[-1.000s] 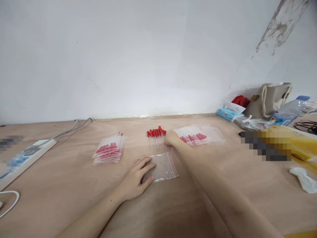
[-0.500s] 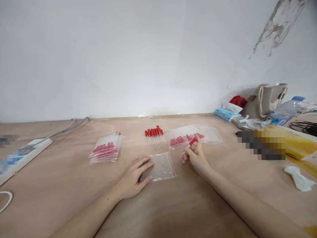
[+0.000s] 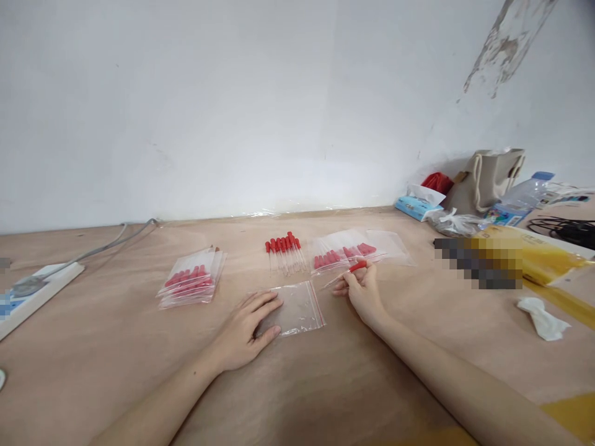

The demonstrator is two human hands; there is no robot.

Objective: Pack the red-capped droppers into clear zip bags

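Just right of the clear zip bag [image 3: 300,310], the right hand [image 3: 365,296] has its grip closed narrowly around one red-topped dropper [image 3: 357,266], pinched near its red bulb, with the thin clear stem slanting down to the left. The stem's tip ends close to the red-lined strip along the bag's right edge; whether the two touch is hard to tell. The left hand [image 3: 251,325] lies palm down with thumb and fingers spread, its grip wide, over the left part of that bag, which rests flat on the counter [image 3: 279,396]. Beyond the bag, a row of loose droppers [image 3: 283,244] lies with red bulbs toward the wall [image 3: 209,111] and stems toward the person. To the right of that row, behind the right hand, overlapping filled bags [image 3: 344,253] show red bulbs through the plastic; well to the left sits a stack of similar packets [image 3: 188,282]. At the far left lies a white power strip [image 3: 51,294] with a grey cable running back to the wall. On the right side are a crumpled tissue [image 3: 542,317], a yellow package [image 3: 542,251], a blue tissue pack [image 3: 418,207], a grey drawstring bag [image 3: 493,179], a blue-capped bottle [image 3: 523,198] and black cables [image 3: 562,229].
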